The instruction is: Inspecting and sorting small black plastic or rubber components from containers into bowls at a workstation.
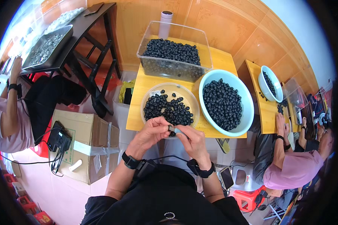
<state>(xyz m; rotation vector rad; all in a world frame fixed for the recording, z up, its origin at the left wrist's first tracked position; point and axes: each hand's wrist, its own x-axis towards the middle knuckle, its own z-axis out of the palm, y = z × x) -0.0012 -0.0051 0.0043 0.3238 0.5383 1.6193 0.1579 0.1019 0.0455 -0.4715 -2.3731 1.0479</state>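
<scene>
My left hand (151,133) and my right hand (189,138) meet just in front of a small yellow table (139,112). Together they pinch a small grey-and-black part (172,129) between their fingertips. Directly beyond the hands sits a clear round dish (148,95) partly filled with small black ring-shaped parts (169,108). To its right stands a pale blue bowl (245,101) holding many of the same black parts. Behind both is a clear rectangular tub (176,48), also filled with them.
A cardboard box (90,144) with a black device on it stands at my left. A dark table (90,22) with a metal tray lies far left, a person beside it. Another person (293,165) works at a second yellow table (264,108) on the right.
</scene>
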